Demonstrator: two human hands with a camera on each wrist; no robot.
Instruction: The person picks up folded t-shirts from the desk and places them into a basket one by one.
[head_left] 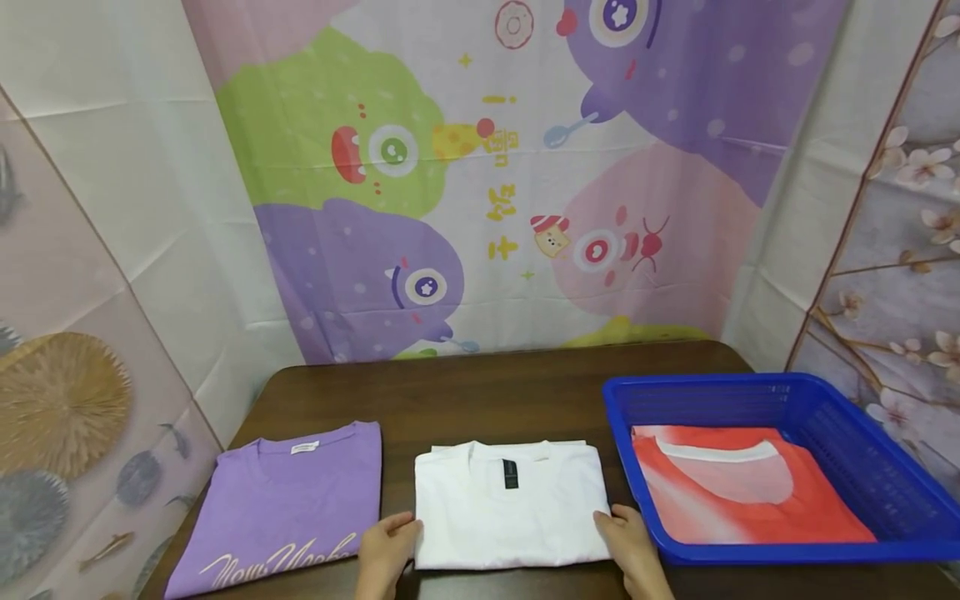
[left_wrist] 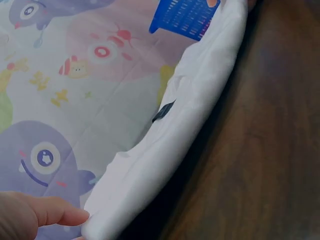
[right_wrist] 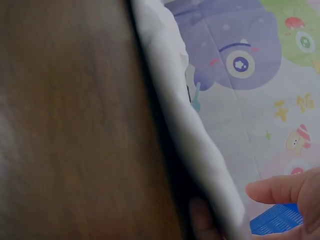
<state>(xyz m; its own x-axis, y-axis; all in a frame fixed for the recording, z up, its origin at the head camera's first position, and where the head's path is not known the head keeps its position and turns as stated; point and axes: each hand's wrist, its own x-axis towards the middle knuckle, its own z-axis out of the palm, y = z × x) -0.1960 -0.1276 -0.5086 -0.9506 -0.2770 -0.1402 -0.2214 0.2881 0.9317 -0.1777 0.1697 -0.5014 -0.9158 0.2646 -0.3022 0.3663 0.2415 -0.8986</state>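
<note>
A folded white T-shirt (head_left: 517,517) with a black neck label lies across the front middle of the table, collar toward the far side. My left hand (head_left: 387,546) pinches its left edge, thumb on top, as the left wrist view also shows. At the right edge my right hand (head_left: 630,546) holds the shirt between thumb and fingers. In the right wrist view the thumb (right_wrist: 272,190) is just above the cloth and a fingertip (right_wrist: 201,215) shows at its underside. Dark shadow runs beneath the near fold in both wrist views.
A folded purple T-shirt (head_left: 307,500) with pale lettering lies on the left of the brown table (head_left: 487,400). On the right stands a blue plastic basket (head_left: 847,433) with a folded red and white shirt (head_left: 750,492) inside. Cartoon-printed cloth (head_left: 510,183) hangs behind.
</note>
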